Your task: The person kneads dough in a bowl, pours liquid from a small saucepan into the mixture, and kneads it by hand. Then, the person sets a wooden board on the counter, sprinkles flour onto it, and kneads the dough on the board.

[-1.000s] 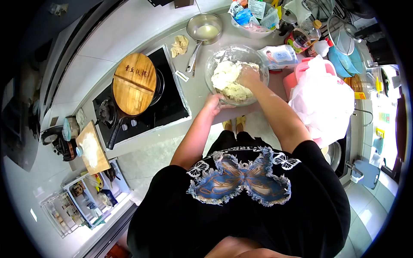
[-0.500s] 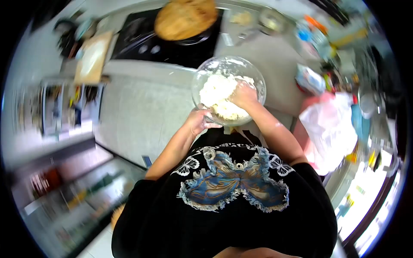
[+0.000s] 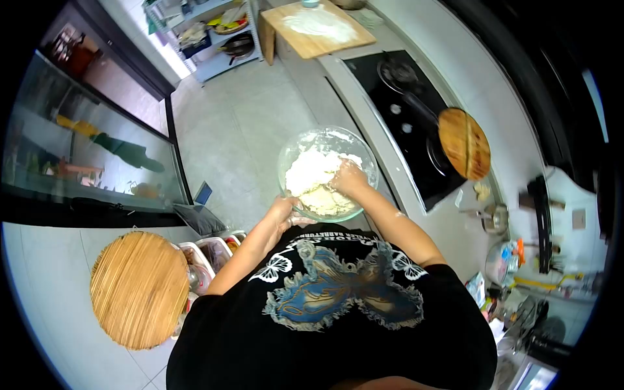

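Note:
A clear glass bowl [image 3: 368,151] is held in front of my black shirt, with white flour [image 3: 313,170] and crumbly, pale dough [image 3: 327,201] inside. My left hand [image 3: 284,212] grips the bowl at its lower left side, with some fingers hidden beneath it. Inside the bowl, my right hand [image 3: 349,177] is closed in the floury dough at the right side. Its fingertips are buried in the mix. White flour dusts both hands.
On the right, a black cooktop [image 3: 398,107] carries a pan under a round wooden lid [image 3: 464,143]. A floured wooden board [image 3: 318,27] lies at the counter's far end. A round slatted wooden lid [image 3: 139,290] is at lower left, near a glass door [image 3: 110,140].
My view has turned left, so the cooktop now lies to my right and the floured board ahead. The bowl has come away from the counter with me. My right hand stays in it.

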A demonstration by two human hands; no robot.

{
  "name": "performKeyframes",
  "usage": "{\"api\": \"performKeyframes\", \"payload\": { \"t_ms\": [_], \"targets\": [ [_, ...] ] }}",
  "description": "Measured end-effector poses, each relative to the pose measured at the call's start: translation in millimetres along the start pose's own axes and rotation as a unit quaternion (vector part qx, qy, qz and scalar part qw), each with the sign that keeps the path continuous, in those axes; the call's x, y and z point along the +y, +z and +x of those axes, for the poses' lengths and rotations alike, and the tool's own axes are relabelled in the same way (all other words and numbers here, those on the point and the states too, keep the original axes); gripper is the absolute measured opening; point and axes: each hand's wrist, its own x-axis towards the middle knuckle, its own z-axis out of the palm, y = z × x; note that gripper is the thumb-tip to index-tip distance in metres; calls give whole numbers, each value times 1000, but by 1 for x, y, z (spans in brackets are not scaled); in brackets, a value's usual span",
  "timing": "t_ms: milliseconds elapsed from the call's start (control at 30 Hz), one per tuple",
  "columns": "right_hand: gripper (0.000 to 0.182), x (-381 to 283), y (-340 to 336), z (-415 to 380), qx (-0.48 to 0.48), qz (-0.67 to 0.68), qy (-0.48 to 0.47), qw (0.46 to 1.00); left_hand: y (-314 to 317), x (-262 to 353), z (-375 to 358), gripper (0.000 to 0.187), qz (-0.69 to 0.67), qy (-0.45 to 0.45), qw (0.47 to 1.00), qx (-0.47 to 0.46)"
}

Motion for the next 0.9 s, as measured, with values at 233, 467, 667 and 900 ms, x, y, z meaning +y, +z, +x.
{"api": "performKeyframes", "payload": {
  "t_ms": [233,467,667,900],
  "targets": [
    [55,-67,37,194,-47,-82,-206,974,-41,157,21,53,7,82,995,58],
    [67,-144,-42,317,-164,-188,-182,951,-63,281,100,53,6,49,998,50],
    [83,-176,-121,479,-289,246,-44,924,-61,402,199,55,53,75,996,7],
    [72,-183,-102,690,-222,-40,-106,968,-42,538,295,48,108,55,993,9]
  ]
}}
